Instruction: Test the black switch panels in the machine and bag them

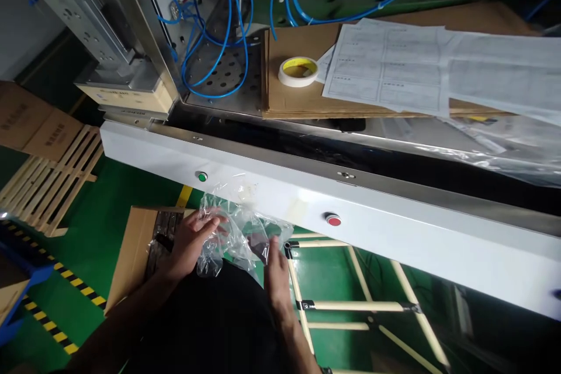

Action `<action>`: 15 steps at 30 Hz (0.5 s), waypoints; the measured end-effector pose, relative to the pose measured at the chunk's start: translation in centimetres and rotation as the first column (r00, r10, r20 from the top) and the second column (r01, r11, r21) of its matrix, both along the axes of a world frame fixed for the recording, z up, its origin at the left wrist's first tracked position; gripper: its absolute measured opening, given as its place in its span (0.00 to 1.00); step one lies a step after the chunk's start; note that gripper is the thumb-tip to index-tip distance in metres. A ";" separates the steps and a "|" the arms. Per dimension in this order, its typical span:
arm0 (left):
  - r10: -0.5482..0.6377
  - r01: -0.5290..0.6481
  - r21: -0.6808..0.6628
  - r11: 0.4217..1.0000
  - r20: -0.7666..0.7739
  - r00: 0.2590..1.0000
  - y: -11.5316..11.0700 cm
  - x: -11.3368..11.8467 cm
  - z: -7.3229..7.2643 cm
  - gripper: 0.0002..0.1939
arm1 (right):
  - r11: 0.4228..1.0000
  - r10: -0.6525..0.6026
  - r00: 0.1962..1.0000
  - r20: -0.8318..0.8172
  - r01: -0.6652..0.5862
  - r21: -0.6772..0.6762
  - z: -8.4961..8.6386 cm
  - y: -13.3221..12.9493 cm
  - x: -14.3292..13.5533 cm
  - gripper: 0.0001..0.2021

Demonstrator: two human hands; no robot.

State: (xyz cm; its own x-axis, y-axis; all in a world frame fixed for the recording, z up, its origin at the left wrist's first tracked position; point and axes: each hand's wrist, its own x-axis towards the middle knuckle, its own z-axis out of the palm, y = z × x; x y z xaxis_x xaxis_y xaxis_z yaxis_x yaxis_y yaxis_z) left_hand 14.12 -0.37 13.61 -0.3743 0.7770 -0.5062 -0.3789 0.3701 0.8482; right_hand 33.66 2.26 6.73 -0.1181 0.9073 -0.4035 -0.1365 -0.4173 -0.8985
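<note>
A crumpled clear plastic bag (239, 234) hangs between my two hands, in front of the white machine panel (263, 187). My left hand (190, 242) is closed on the left side of the bag, its fingers partly seen through the film. On the other side, my right hand (277, 277) grips the bag's edge, thumb pointing up; its other fingers are mostly hidden. A dark patch shows through the film beside the right thumb, and I cannot make out what it is.
Red button (333, 220) and green button (202, 176) sit on the panel. Beyond lie cardboard sheets (302, 102), a tape roll (298, 80), papers (385, 64) and blue hoses (225, 41). An open carton (127, 257) stands lower left; a pipe frame (355, 306) is underneath.
</note>
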 end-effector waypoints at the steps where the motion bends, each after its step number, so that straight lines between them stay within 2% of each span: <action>1: -0.023 0.023 0.012 1.000 -0.026 0.999 0.1 0.0 0.1 0.26 | 0.998 0.031 0.997 -0.073 -0.035 -0.049 1.1 0.3 0.0 0.35; 3: -0.068 0.071 0.043 0.997 -0.066 0.995 0.2 0.1 0.5 0.27 | 0.988 0.074 0.977 -0.202 -0.099 -0.121 3.2 1.4 -0.2 0.34; 5: -0.103 0.107 0.058 0.993 -0.070 0.992 0.4 0.0 1.0 0.28 | 0.988 0.073 0.972 -0.223 -0.102 -0.120 5.1 2.7 -0.3 0.26; 7: -0.115 0.116 0.035 0.993 -0.032 0.993 0.7 -0.2 1.3 0.28 | 0.992 0.067 0.981 -0.182 -0.084 -0.091 6.5 3.8 -0.3 0.23; 9: -0.087 0.087 0.011 0.996 -0.006 0.996 0.9 -0.4 1.6 0.27 | 0.993 0.105 0.985 -0.137 -0.113 -0.046 7.4 4.5 -0.1 0.24; 13: 0.010 0.011 0.112 0.994 -0.185 0.983 1.4 -0.9 1.9 0.25 | 0.979 0.164 0.983 0.083 -0.172 0.106 8.4 5.3 0.4 0.25; 15: 0.083 -0.054 0.136 0.989 -0.219 0.972 1.7 -1.4 2.1 0.27 | 0.971 0.169 0.972 0.166 -0.192 0.139 8.7 5.7 0.9 0.26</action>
State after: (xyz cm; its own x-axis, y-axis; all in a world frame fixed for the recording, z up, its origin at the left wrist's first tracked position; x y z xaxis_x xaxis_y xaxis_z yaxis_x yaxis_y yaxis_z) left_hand 12.69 1.32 15.70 -0.5215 0.7982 -0.3014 -0.1946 0.2326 0.9529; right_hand 34.54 7.96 15.45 -0.2338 0.9289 -0.2873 0.0714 -0.2783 -0.9578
